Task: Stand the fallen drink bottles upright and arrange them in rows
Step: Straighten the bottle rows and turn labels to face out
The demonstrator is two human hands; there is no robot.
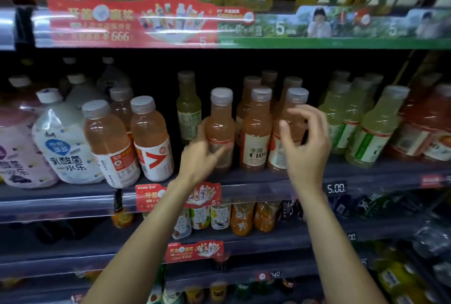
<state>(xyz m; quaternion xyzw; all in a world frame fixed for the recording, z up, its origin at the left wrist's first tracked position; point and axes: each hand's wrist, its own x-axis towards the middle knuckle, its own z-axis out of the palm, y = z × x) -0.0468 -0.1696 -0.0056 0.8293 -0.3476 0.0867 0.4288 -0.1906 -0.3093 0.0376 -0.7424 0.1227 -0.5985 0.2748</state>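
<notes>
At centre frame, my left hand (202, 155) grips a pink drink bottle (219, 130); my right hand (305, 137) hovers, fingers loosely spread. Nudging neighbouring bottles (256, 130) could topple them.

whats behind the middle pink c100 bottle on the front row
Behind the middle pink bottle stand more pink bottles, only caps and shoulders showing. Their lower bodies and anything deeper are hidden.
</notes>
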